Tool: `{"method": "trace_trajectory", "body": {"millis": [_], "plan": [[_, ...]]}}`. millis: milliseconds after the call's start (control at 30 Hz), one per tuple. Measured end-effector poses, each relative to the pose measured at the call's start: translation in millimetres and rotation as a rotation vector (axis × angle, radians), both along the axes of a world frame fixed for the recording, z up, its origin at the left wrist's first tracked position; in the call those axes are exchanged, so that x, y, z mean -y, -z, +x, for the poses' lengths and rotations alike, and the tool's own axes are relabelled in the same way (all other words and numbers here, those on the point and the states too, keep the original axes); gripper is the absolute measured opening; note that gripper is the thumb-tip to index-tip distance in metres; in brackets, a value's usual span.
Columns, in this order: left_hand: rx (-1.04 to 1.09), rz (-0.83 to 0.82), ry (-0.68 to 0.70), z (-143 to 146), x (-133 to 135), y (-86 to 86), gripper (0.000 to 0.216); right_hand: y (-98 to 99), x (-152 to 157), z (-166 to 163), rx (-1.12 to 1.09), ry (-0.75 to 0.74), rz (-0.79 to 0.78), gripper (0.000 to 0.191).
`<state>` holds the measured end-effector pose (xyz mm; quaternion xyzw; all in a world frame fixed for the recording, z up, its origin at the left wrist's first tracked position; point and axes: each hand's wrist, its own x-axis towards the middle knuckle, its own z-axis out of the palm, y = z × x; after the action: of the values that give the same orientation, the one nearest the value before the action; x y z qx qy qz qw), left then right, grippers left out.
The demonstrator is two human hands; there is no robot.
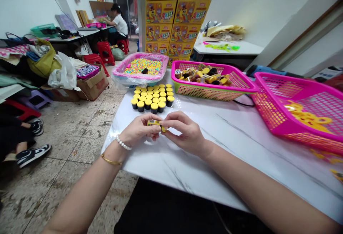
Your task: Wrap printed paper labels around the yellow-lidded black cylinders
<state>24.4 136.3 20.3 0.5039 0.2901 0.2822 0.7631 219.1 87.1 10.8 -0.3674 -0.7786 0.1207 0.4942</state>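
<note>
My left hand (139, 130) and my right hand (183, 132) meet above the white marble table (214, 137), both pinched on one small yellow piece (157, 123) held between the fingertips. Just beyond them stand several small black cups with yellow tops (153, 97) in neat rows. A pearl bracelet and a gold bangle sit on my left wrist.
A pink tray of coloured beads (140, 67) lies at the table's far end. A pink basket of yellow and black parts (211, 80) sits beside it, and another pink basket with yellow pieces (302, 112) at right. Yellow cartons (177, 12) are stacked behind. A person sits at a far desk (118, 23). Feet in sneakers (32, 155) at left.
</note>
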Motion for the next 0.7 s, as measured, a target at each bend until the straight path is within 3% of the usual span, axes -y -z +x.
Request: {"method": "trace_trajectory", "body": {"millis": [100,267,367,600,700], "plan": [[0.022,-0.099,-0.016,-3.3,-1.5,0.9,0.053,2.2,-0.5,4.0,0.006,0.049,-0.030,0.018],[-0.001,-0.130,-0.131,-1.9,-5.4,6.1,0.035,9.2,-5.4,9.3,-0.152,0.041,-0.235,0.023],[-0.012,-0.086,-0.175,1.0,-4.9,7.1,0.035,9.9,-5.7,9.1,-0.189,0.043,-0.309,0.022],[-0.020,0.132,-0.227,5.7,1.1,8.4,0.032,-4.0,6.5,11.2,-0.070,0.163,-0.212,0.014],[-0.023,0.150,-0.234,7.1,1.6,7.4,0.030,-3.7,3.1,10.0,-0.170,0.213,-0.310,0.015]]}}
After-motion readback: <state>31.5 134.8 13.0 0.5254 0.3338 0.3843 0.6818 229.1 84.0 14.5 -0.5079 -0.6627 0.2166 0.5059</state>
